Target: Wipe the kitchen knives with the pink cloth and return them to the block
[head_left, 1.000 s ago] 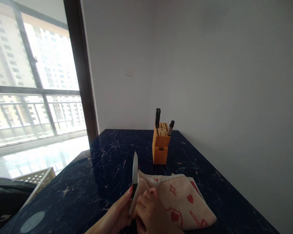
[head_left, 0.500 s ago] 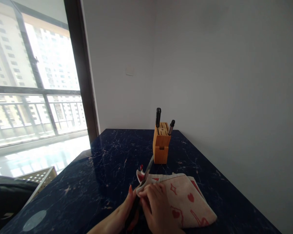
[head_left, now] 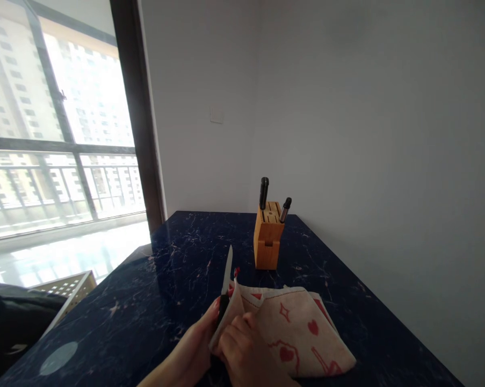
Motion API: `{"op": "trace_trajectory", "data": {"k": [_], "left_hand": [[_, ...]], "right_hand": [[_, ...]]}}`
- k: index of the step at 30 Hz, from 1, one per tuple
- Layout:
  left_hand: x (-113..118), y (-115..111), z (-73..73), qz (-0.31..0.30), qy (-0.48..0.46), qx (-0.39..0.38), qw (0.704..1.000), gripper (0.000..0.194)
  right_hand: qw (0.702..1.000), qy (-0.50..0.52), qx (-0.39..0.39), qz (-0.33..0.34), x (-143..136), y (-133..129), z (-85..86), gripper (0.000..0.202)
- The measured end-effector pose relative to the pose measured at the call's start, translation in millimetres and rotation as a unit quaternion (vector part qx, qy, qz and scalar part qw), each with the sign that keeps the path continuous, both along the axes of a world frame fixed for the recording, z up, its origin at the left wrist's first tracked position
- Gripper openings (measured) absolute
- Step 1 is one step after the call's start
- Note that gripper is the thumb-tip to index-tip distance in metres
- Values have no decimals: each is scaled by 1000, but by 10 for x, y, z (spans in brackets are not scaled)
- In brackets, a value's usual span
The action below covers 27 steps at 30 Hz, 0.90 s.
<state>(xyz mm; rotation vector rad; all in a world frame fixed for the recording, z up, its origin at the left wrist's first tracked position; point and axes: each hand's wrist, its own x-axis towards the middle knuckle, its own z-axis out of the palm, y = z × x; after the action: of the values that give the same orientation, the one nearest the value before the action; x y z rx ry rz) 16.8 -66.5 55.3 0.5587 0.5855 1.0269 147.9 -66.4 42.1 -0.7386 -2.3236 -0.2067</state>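
My left hand (head_left: pixel 197 344) is closed round the black handle of a knife (head_left: pixel 227 271), thumb laid along it. The blade points up and away from me, and its upper part shows bare. My right hand (head_left: pixel 242 346) grips the near left corner of a pale cloth (head_left: pixel 302 328) printed with red hearts and lines. That corner is pressed against the knife's handle and the base of the blade. The rest of the cloth lies folded on the table to the right. Some of the handle is hidden behind the cloth and fingers.
On the dark blue marbled table (head_left: pixel 194 242) stands a wooden knife block (head_left: pixel 267 247), with a black-handled knife (head_left: pixel 263 193) and another black-and-metal handle (head_left: pixel 285 209) in it. A pale perforated basket (head_left: pixel 75 293) and dark fabric (head_left: pixel 16 322) are at the lower left, beyond the table's edge.
The knife has swung left and stands more upright. My right hand has drawn the cloth's corner down from the blade toward the handle, leaving more of the blade uncovered.
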Motion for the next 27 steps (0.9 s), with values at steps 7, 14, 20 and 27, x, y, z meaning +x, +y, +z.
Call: {"op": "trace_trajectory", "data": {"k": [7,14,20,27], "left_hand": [[-47,16,-33,8,33,-36,999,44],[-27,17,-33,19,43,-41,998,20],[35,-25,62,-28,45,27,998,34],[69,-54,105,-77,144,98,982,57]], "right_hand": [[999,0,32,34,8,61,-78,12],[999,7,28,18,13,13,-1,8],[992,89,-47,-73,83,-34,105,11],[978,167,-32,-121,167,-41,264,13]]}}
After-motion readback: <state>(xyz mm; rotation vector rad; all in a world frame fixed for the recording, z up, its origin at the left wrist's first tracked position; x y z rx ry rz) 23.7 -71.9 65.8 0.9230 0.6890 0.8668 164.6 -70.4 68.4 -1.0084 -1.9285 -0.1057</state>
